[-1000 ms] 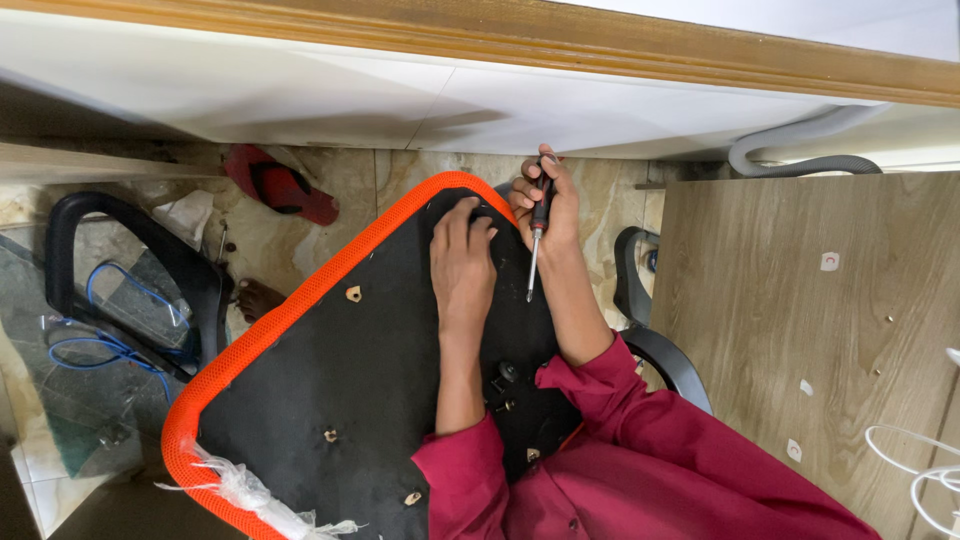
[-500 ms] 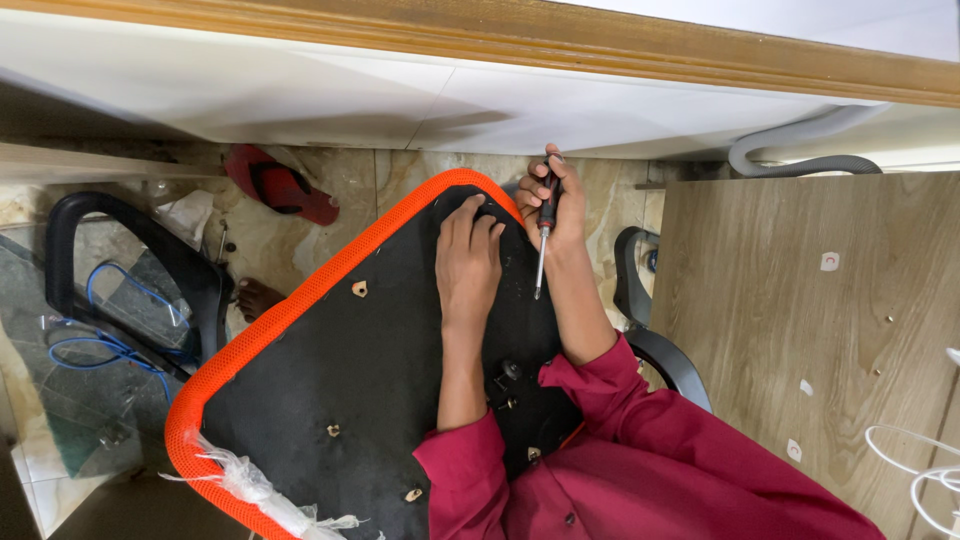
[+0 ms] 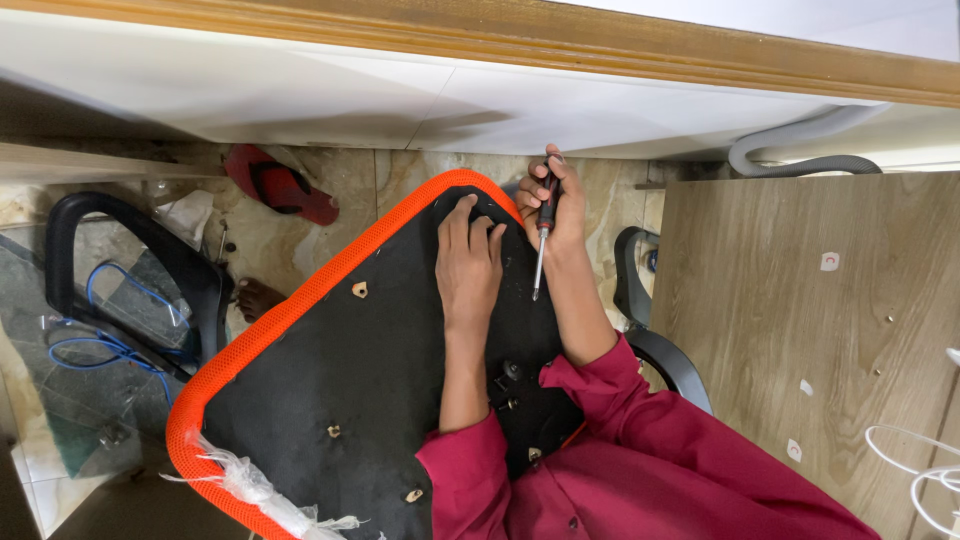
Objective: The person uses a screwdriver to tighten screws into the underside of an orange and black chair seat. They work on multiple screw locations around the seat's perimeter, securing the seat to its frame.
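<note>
Right hand [image 3: 556, 205] clamped on screwdriver [image 3: 543, 232]; left hand [image 3: 468, 258], fingers together, flat on upturned seat base [image 3: 350, 400]; several brackets [image 3: 359, 290] apparently unfastened.

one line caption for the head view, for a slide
Left hand flat on the black underside of an orange-rimmed chair seat; right hand holding a screwdriver.
</note>
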